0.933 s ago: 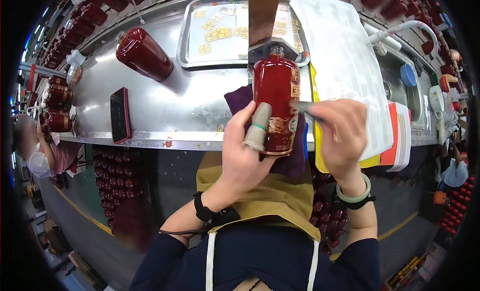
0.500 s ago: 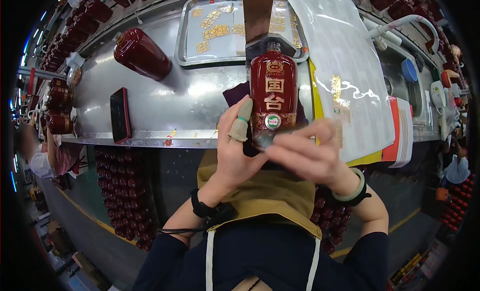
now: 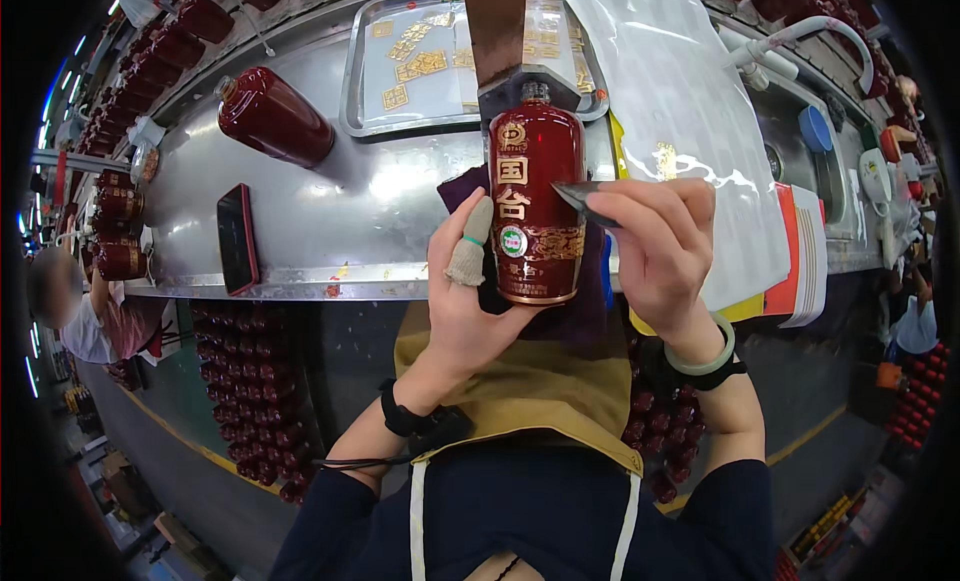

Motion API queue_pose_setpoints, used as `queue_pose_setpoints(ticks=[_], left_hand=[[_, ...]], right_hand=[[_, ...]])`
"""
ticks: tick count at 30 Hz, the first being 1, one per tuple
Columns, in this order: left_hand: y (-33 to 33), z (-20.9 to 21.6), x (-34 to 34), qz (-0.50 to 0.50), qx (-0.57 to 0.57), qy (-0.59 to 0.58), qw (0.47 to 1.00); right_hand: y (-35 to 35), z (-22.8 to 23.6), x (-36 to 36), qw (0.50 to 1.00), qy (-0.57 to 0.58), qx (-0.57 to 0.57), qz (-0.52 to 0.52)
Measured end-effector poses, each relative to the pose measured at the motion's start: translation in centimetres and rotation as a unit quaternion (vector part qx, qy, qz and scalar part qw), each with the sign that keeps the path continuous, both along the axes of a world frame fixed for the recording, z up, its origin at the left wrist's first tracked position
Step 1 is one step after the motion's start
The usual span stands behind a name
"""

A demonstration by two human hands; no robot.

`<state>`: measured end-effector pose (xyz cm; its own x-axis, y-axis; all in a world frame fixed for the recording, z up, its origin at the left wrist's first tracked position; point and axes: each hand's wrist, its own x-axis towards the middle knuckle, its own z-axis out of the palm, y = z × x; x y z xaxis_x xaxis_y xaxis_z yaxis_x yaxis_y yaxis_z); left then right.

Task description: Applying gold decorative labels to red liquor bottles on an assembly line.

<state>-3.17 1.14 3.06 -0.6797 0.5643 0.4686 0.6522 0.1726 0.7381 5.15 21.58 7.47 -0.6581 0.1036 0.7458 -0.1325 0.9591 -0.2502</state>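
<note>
A dark red glass bottle (image 3: 555, 171) with gold lettering, a gold patterned band and a small round green-and-white sticker lies in front of me, neck pointing away. My left hand (image 3: 465, 316) grips its lower left side and base; a knitted cover sits on one finger. Between the fingers of my right hand (image 3: 665, 241) is a dark, thin, pointed blade-like piece (image 3: 585, 203). Its tip is at the bottle's right side; whether it touches the glass I cannot tell. Dark purple cloth (image 3: 460, 189) shows under the bottle.
A metal tray (image 3: 356, 91) with gold stickers is behind a brown post (image 3: 495, 31). Another red bottle (image 3: 275, 116) and a phone (image 3: 237, 239) are on the left of the metal table (image 3: 380, 201). Glossy sheets (image 3: 700, 131) lie right, near a sink tap (image 3: 800, 46).
The bottle has turned, so its lettering and sticker sit further left and more of the band shows. My right hand has moved from the bottle's base up to its right side.
</note>
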Motion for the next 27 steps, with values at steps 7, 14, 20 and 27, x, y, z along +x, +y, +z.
queue_pose_setpoints(ticks=[7, 14, 20, 27], left_hand=[[0.2, -0.6, 0.1, -0.011, 0.020, 0.017, 1.000], [-0.3, -0.8, -0.3, -0.033, 0.027, -0.023, 0.999], [-0.1, 0.3, -0.1, -0.048, -0.044, 0.116, 0.991], [1.1, 1.8, 1.4, 0.002, -0.161, 0.211, 0.964]], right_hand=[[-2.6, 0.5, 2.0, 0.994, -0.029, 0.005, 0.106], [-3.6, 0.8, 3.3, 0.971, -0.067, -0.002, 0.230], [1.0, 2.6, 2.6, 0.996, 0.054, -0.069, 0.009], [0.9, 1.6, 2.5, 0.988, 0.066, -0.137, -0.018]])
